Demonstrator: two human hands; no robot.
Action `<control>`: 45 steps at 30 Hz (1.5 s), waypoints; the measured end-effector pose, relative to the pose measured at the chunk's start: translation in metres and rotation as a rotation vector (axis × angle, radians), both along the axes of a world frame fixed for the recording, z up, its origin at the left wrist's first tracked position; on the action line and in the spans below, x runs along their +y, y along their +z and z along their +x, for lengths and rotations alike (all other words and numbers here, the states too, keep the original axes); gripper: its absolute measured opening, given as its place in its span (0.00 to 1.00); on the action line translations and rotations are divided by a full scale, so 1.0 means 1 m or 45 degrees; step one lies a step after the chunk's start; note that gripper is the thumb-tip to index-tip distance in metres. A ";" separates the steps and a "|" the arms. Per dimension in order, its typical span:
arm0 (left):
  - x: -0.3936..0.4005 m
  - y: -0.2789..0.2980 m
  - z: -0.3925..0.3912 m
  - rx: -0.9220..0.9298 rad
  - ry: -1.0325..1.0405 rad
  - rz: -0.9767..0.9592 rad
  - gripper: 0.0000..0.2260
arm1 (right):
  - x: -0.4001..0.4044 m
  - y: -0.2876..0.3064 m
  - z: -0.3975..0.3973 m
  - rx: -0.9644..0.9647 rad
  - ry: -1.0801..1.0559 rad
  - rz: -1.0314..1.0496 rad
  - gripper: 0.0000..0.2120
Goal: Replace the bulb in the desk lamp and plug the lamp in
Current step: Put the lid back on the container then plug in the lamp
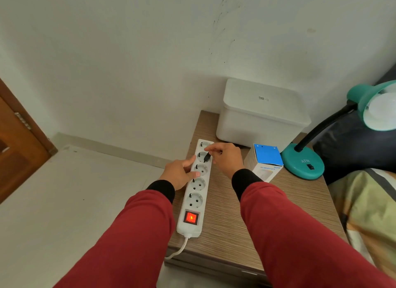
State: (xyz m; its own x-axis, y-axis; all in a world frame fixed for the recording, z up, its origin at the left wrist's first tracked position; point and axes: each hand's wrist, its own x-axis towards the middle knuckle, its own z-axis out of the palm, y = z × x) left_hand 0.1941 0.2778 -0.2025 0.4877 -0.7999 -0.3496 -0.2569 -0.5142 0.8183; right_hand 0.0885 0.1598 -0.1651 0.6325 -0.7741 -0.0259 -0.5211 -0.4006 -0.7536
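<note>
A white power strip (pixel 196 198) with several sockets lies along the left edge of the wooden bedside table (pixel 235 212); its red switch (pixel 191 217) glows. My left hand (pixel 180 173) rests on the strip's left side, thumb and fingers pressing it. My right hand (pixel 226 158) pinches a black plug (pixel 207 157) at the second socket from the far end. The teal desk lamp (pixel 304 162) stands at the table's right, its black neck curving up to a shade (pixel 377 107) with a white bulb (pixel 380 106) inside.
A white lidded box (pixel 261 114) sits at the back of the table against the wall. A small blue-and-white humidifier carton (pixel 266 161) stands between my right hand and the lamp base. Bedding (pixel 364 202) lies to the right, a wooden door (pixel 19 141) at far left.
</note>
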 end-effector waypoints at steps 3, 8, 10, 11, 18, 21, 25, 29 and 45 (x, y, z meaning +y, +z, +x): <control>0.000 -0.001 0.000 0.003 0.004 -0.001 0.28 | -0.001 -0.002 -0.003 -0.057 -0.008 0.021 0.09; 0.000 0.000 0.000 0.043 0.031 -0.020 0.28 | 0.000 -0.005 -0.003 -0.089 -0.031 -0.012 0.08; 0.001 0.000 0.000 0.039 0.029 -0.018 0.28 | 0.000 -0.007 -0.001 -0.079 -0.044 -0.067 0.09; 0.001 0.000 0.000 0.039 0.028 -0.018 0.28 | 0.000 -0.008 -0.001 -0.083 -0.051 -0.084 0.09; 0.000 0.000 0.002 0.069 0.037 -0.026 0.28 | -0.005 -0.008 0.006 -0.028 0.006 -0.145 0.09; 0.001 0.001 0.001 0.086 0.048 -0.037 0.28 | -0.007 -0.007 0.007 0.055 0.104 -0.202 0.09; 0.001 0.002 0.000 0.077 0.038 -0.033 0.28 | -0.006 -0.007 0.008 0.043 0.158 -0.217 0.09; 0.001 0.004 0.000 0.068 0.029 -0.037 0.28 | -0.005 -0.009 0.008 -0.013 0.145 -0.138 0.09; 0.003 0.007 0.001 0.125 0.027 -0.045 0.27 | -0.012 -0.029 0.017 -0.006 0.060 -0.055 0.07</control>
State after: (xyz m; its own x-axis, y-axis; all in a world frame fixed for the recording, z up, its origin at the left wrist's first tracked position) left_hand 0.1950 0.2806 -0.1951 0.4696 -0.8022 -0.3686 -0.1636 -0.4894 0.8566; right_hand 0.1051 0.1478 -0.1943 0.6682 -0.7440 0.0101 -0.4976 -0.4569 -0.7373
